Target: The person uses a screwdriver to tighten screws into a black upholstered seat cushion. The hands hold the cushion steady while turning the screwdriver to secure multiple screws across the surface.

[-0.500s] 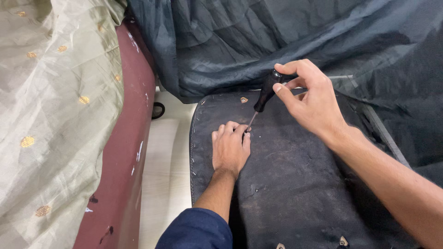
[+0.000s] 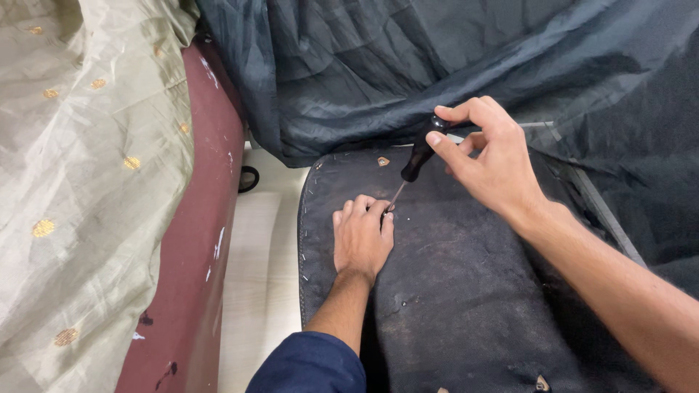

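My right hand (image 2: 489,161) grips the black handle of a screwdriver (image 2: 417,159), its thin metal shaft slanting down to the left. The tip rests on a dark felt-covered panel (image 2: 466,291), right at the fingertips of my left hand (image 2: 362,238). That hand lies flat, palm down, on the panel, with thumb and forefinger pinched by the tip. Whether it holds something small there is too fine to see. Small staples line the panel's left and top edges.
Dark teal fabric (image 2: 378,73) is bunched up behind the panel. A maroon padded piece (image 2: 200,240) stands at the left under pale green cloth with gold dots (image 2: 80,182). A pale floor strip (image 2: 258,269) runs between the maroon piece and the panel.
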